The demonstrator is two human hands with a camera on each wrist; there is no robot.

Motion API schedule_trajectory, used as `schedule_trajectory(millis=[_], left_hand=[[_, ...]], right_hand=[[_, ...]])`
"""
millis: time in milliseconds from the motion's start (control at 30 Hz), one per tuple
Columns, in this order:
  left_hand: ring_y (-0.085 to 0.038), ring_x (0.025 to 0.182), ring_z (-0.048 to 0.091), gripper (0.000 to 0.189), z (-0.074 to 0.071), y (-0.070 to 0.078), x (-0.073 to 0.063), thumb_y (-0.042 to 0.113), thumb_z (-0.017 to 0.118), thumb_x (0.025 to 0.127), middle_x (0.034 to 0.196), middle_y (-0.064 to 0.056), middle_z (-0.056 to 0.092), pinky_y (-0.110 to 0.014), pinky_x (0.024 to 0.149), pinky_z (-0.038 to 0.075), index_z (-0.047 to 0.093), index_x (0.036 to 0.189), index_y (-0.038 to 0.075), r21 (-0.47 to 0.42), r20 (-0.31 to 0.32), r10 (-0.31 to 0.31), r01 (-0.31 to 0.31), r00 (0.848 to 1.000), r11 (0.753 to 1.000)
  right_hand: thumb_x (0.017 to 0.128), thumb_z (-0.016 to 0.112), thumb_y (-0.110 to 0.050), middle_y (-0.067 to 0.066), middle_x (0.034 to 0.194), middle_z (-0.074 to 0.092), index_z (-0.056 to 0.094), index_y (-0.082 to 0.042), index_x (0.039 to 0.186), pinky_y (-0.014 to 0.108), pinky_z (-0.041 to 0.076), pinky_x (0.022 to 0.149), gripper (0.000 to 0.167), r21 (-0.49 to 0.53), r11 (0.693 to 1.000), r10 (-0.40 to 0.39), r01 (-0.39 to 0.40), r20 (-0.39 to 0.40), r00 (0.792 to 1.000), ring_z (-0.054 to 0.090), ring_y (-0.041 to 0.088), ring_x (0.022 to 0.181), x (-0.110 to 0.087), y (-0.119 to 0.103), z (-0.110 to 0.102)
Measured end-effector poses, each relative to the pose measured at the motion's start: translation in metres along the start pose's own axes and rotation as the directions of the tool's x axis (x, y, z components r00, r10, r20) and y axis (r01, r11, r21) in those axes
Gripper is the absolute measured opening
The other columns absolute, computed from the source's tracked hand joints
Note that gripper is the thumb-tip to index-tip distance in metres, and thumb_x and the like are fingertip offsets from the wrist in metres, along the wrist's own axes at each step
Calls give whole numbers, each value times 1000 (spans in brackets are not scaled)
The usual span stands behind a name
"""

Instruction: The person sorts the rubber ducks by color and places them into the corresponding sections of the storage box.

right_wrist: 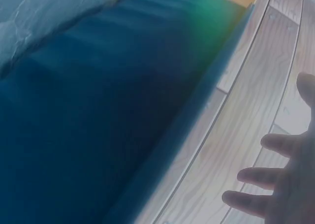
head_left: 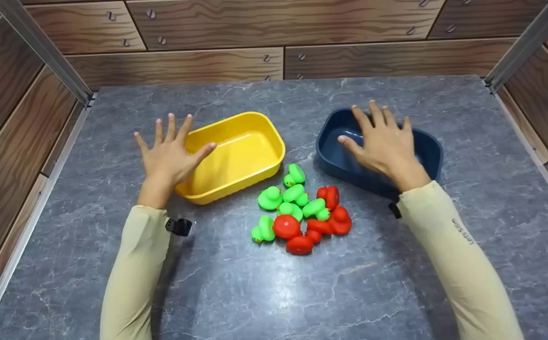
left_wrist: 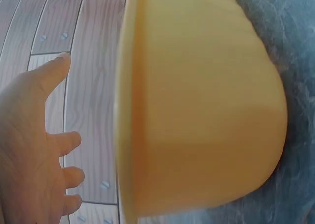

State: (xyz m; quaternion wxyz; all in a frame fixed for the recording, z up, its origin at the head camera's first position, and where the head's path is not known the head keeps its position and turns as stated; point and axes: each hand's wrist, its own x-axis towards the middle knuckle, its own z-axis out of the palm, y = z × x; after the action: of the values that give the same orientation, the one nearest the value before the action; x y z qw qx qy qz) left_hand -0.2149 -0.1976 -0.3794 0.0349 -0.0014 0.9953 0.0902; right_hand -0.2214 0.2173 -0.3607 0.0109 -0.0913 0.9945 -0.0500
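Note:
My left hand [head_left: 167, 158] is spread wide over the left side of a yellow bin [head_left: 255, 177], holding nothing. In the left wrist view the bin's yellow outer wall [left_wrist: 206, 101] fills the middle, with the left hand [left_wrist: 29, 135] beside its rim. Over the dark blue bin [head_left: 427, 146] my right hand [head_left: 387, 146] hovers with fingers apart, also without anything in its grasp. The right wrist view has the blue wall [right_wrist: 98, 111] close up and the right hand [right_wrist: 290, 170] at the edge. Green rubber ducks [head_left: 270, 198] and red rubber ducks [head_left: 340, 220] lie bunched between and in front of the bins.
Both bins stand on a grey marbled tabletop [head_left: 255, 293]. Wood-patterned panels [head_left: 208, 23] rise behind the table and on both sides. Metal posts [head_left: 52, 56] mark the back corners. A small black device [head_left: 178, 227] is strapped at the left wrist.

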Motion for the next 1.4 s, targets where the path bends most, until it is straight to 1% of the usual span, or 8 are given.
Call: schedule_trajectory(millis=[200, 400, 667, 867, 1067, 1133, 1233, 1400], left_hand=[[-37, 148, -10, 97, -4, -10, -4, 89, 15, 78, 161, -9, -9, -65, 107, -23, -1, 155, 32, -7, 3, -14, 14, 1000, 1000], [-39, 148, -9, 98, -1, -20, -8, 88, 18, 79, 161, -12, -6, -67, 108, -20, 0, 155, 30, -21, 8, -21, 21, 1000, 1000], [-40, 147, -12, 98, -4, -33, -15, 88, 16, 79, 160, -12, -9, -67, 106, -22, -2, 155, 29, -30, 13, -46, 46, 999, 998], [-41, 147, -11, 99, -5, -42, -20, 88, 17, 80, 160, -12, -11, -68, 106, -21, -2, 155, 27, -23, 6, -52, 53, 999, 998], [-43, 146, -11, 100, -1, -51, -23, 88, 18, 80, 159, -15, -13, -69, 106, -20, -1, 156, 25, -39, 13, -66, 67, 998, 997], [-44, 146, -9, 100, 1, -54, -24, 87, 19, 81, 158, -17, -12, -69, 106, -19, 1, 156, 24, -53, 12, -67, 67, 998, 996], [-45, 146, -7, 100, 4, -58, -26, 87, 20, 81, 158, -21, -11, -69, 106, -19, 2, 156, 24, -70, 15, -66, 67, 998, 995], [-45, 146, -6, 100, 12, -64, -31, 85, 22, 82, 157, -23, -10, -68, 107, -18, 2, 156, 21, -106, 35, -64, 68, 997, 992]], right_hand=[[90, 25, -76, 17, 161, 14, 18, -22, 155, 69, 14, 111, 85, -7, 998, -67, 67, -42, 997, 19, 44, 145, -5, -12, 4], [92, 33, -71, 16, 158, 24, 26, -21, 153, 66, 21, 110, 80, -41, 990, -135, 132, -97, 986, 26, 41, 143, -12, -25, 8], [93, 42, -64, 15, 158, 27, 30, -20, 152, 62, 25, 111, 74, -67, 977, -211, 204, -118, 970, 29, 39, 142, -21, -42, 10], [93, 45, -62, 15, 152, 37, 38, -19, 148, 60, 32, 106, 70, -54, 957, -289, 284, -174, 942, 36, 38, 138, -29, -52, 14], [94, 46, -59, 14, 146, 46, 45, -17, 143, 56, 37, 101, 64, -5, 925, -370, 381, -245, 896, 45, 36, 132, -38, -61, 19], [94, 46, -58, 13, 145, 47, 46, -17, 142, 55, 38, 100, 63, 15, 915, -387, 403, -243, 889, 47, 35, 130, -41, -64, 20], [94, 46, -59, 12, 144, 48, 47, -18, 142, 54, 39, 101, 63, 44, 903, -410, 428, -210, 887, 47, 34, 129, -46, -70, 23], [94, 47, -59, 11, 142, 50, 46, -19, 142, 51, 41, 100, 63, 58, 876, -464, 479, -174, 869, 49, 32, 128, -53, -76, 32]])
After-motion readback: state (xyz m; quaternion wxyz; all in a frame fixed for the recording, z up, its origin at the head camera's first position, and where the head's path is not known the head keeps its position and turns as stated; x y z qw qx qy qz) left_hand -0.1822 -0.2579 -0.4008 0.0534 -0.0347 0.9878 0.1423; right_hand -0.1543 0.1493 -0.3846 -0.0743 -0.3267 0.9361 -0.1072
